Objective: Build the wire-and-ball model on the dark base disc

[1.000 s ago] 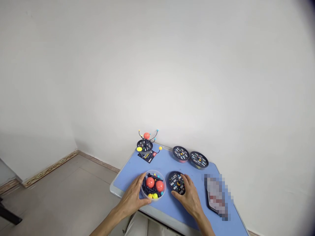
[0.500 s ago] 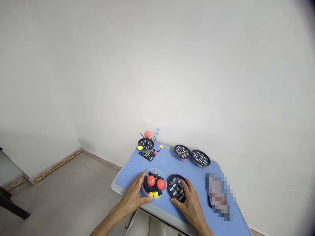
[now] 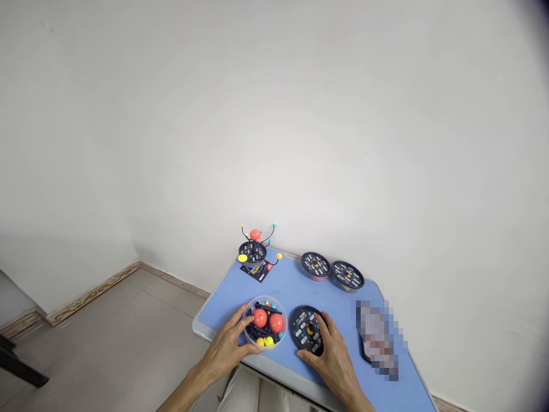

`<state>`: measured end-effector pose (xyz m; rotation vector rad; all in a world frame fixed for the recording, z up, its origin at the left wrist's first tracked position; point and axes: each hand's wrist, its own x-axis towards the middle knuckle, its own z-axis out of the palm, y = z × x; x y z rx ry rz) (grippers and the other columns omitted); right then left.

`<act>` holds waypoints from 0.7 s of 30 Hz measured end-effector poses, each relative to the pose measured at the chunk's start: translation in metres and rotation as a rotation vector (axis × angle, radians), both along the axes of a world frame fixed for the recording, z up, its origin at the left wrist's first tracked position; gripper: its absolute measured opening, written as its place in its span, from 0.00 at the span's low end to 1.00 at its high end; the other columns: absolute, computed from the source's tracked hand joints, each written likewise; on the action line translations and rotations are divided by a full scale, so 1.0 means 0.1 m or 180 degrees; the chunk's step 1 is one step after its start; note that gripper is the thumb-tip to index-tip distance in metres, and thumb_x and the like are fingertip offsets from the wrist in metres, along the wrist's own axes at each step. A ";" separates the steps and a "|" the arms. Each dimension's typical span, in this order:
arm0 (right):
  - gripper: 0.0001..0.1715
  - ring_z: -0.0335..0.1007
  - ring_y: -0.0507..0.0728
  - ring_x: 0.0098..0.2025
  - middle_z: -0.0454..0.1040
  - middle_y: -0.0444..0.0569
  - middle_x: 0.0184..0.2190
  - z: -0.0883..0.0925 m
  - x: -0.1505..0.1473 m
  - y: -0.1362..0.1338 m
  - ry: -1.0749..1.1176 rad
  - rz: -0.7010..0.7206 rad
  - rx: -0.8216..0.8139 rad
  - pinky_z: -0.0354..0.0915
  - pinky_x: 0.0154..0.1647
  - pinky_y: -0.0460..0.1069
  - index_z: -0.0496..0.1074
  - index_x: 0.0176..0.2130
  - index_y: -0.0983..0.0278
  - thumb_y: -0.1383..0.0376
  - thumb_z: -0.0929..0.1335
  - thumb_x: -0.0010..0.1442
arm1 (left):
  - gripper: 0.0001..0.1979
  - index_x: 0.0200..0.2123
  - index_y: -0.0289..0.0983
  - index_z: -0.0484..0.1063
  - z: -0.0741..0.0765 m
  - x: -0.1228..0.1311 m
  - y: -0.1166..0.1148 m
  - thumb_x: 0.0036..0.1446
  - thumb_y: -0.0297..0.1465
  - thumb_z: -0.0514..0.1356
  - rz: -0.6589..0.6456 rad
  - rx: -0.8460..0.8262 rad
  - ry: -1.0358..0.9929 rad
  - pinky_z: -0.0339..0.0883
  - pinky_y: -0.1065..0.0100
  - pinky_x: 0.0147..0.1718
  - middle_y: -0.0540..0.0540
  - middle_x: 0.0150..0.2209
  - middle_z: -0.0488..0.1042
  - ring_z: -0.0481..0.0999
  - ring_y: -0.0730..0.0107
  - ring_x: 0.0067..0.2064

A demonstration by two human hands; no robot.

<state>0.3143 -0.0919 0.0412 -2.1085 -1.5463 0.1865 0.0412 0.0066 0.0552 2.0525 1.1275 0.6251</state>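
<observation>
Blue table (image 3: pixel 295 289) against white wall (image 3: pixel 300 114)

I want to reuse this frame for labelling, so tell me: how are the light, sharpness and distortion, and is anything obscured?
Head view: soft, even light, faint shadows; wide-angle bending, dark vignette at the right corners; a pixelated patch masks something on the blue table; the small parts in the clear bowl are too small to make out.

We see a clear round tub (image 3: pixel 265 330) of orange, yellow and black parts upright at the table's near edge, a black printed lid (image 3: pixel 307 331) lying flat just beside it.
</observation>
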 end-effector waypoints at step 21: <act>0.46 0.51 0.67 0.67 0.51 0.59 0.69 0.14 -0.04 -0.07 0.0164 0.0111 -0.0267 0.53 0.66 0.58 0.58 0.64 0.67 0.56 0.70 0.50 | 0.25 0.50 0.45 0.76 -0.10 -0.05 0.02 0.45 0.30 0.69 0.0256 0.0071 -0.0335 0.58 0.50 0.63 0.47 0.66 0.60 0.60 0.49 0.66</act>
